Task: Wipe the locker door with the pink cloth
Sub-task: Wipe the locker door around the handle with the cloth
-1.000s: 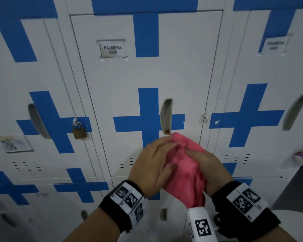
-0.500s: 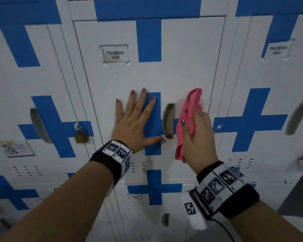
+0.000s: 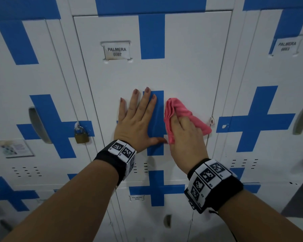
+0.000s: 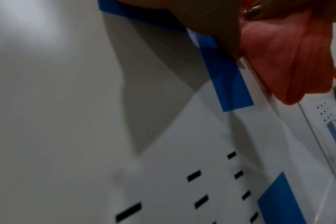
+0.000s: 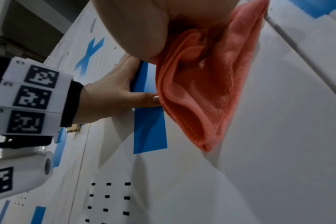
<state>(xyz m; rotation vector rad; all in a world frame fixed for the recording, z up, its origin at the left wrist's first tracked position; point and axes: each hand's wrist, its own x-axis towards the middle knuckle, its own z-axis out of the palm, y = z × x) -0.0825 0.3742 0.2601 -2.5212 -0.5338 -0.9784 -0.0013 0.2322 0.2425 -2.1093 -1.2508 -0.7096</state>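
1. Pressing the pink cloth (image 3: pixel 184 117) onto the locker door (image 3: pixel 187 67), my right hand (image 3: pixel 185 137) now has the bunched fabric against the white panel right of the blue cross (image 3: pixel 157 119); half a second ago it hung loose in that hand, off the surface
2. My right fingers (image 3: pixel 186 122) lie over the wad, curled enough to grip it; folds spill below the palm in the right wrist view
3. My left hand (image 3: pixel 136 123) has stayed flat on the door, fingers (image 3: pixel 144 102) spread and straight, thumb just beside the cloth's lower edge
4. I judge contact is only just made, so wiping starts here with nearly the whole door left
5. Name plate (image 3: pixel 117 51) sits far up on this door; a padlock (image 3: pixel 81 134) hangs on the locker to the left
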